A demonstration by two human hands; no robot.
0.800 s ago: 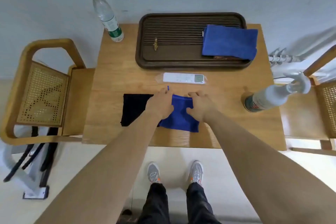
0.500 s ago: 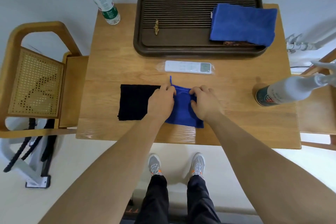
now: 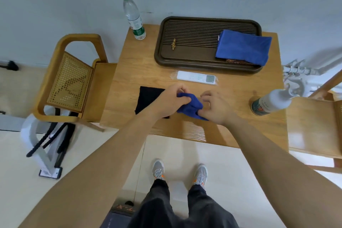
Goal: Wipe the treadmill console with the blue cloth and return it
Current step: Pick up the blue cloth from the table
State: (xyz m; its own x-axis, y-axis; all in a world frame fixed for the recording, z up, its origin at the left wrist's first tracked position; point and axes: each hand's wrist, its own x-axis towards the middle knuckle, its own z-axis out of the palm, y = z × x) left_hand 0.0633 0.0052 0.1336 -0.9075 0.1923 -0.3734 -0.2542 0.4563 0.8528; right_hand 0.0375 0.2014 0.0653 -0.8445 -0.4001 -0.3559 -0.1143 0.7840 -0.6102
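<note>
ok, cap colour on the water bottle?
Green, on the water bottle at the table's far left corner; head view.

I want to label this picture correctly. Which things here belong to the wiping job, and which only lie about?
Belong to the job:
- small blue cloth, bunched between left hand and right hand

Only lying about:
- black cloth
- remote control
- dark tray
- folded blue towel
- water bottle
- spray bottle

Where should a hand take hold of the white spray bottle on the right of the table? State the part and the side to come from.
Grip the spray bottle round its white body, below the trigger head. It stands upright near the table right edge with bare wood to its left, so the right hand, once free of the blue cloth, should come in level from that side.
</note>
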